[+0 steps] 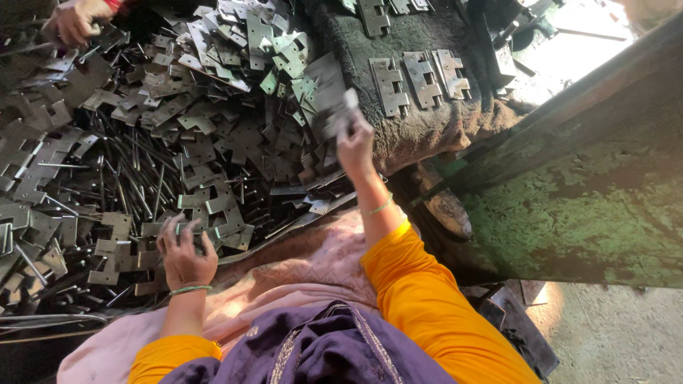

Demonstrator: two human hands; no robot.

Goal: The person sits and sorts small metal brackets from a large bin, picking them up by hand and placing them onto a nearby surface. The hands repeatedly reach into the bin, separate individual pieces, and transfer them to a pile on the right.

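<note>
Sorting hinge leaves, the right hand (353, 139) is gripping a blurred metal plate (334, 107) mid-lift while the left hand (183, 252) is closing around another leaf (191, 238) from the pile (142, 142), probably for mating next.

3 hinge plates (421, 80) on dark cloth (427, 128), green machine (569, 213), co-worker's hand (75, 20)
</note>
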